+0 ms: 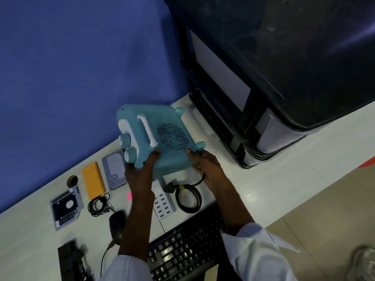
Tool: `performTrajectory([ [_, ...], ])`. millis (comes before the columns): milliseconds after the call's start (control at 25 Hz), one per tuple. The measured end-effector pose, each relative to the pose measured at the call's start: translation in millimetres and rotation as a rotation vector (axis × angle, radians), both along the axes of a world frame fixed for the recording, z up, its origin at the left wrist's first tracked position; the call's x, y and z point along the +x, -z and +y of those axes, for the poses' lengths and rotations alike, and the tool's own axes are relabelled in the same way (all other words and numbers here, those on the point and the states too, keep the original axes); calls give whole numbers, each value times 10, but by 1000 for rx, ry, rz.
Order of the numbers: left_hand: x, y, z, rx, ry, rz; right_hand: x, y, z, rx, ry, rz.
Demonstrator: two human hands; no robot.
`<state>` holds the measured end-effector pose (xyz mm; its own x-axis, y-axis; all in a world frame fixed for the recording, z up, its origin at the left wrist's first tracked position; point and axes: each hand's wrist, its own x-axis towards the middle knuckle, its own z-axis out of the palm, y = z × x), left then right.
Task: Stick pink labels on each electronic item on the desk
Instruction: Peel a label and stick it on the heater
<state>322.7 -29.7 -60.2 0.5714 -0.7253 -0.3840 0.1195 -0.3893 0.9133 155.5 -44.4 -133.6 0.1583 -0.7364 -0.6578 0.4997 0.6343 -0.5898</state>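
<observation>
I hold the teal appliance [162, 136] tilted above the desk [263, 179], left hand [140, 173] and right hand [207, 165] gripping its near edge with curled fingers [155, 154]; a pink label [129, 196] lies on the desk beneath

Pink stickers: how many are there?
1. The pink sticker lies on the desk between the coiled thin cable and the white charging hub; more may be hidden.

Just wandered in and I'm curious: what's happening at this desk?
A person is holding a teal fan heater tilted over the white desk, left hand gripping its knob end, right hand its other side. A pink label lies on the desk beside the left forearm; I see none on the heater's visible face.
</observation>
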Motion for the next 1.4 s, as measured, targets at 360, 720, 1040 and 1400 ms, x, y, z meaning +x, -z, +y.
performTrajectory([
  [360,-486,27,-146,-28,124,-317,-134,285,-126,71,25,-43],
  [720,-816,-69,-245,86,349,-539,-196,382,-152,135,189,133],
  [1040,-962,-154,-235,150,530,-735,-93,430,-84,55,375,437],
  [1400,316,582,661,92,393,-806,649,245,564,-372,397,1009],
])
